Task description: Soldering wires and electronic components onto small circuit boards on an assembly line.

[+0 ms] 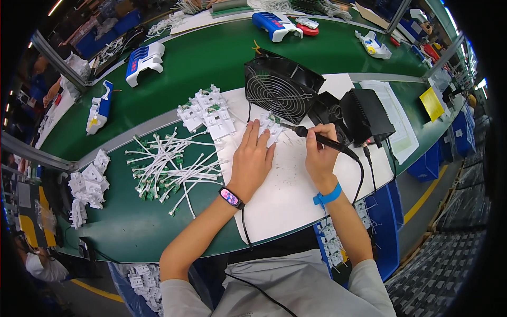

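Note:
My right hand (321, 156) is closed like a pen grip round a soldering iron (332, 143). The iron's tip points left at a small white plastic housing (272, 127) with a bit of green on it. My left hand (252, 161) holds that housing down on the white sheet (285, 195), fingertips along its left side and thumb near its lower edge. Just behind the housing stands a black fan with a wire guard (279, 91). More white housings (214, 113) are grouped left of it. A heap of white cables with green boards (169, 164) lies further left.
A black box-shaped unit (367, 116) stands right of the iron, with cords nearby. Beyond the bench, a green conveyor (206, 58) carries blue and white casings (145, 61). White housings (90, 182) lie at the bench's left. Blue bins (390, 227) sit below the right edge.

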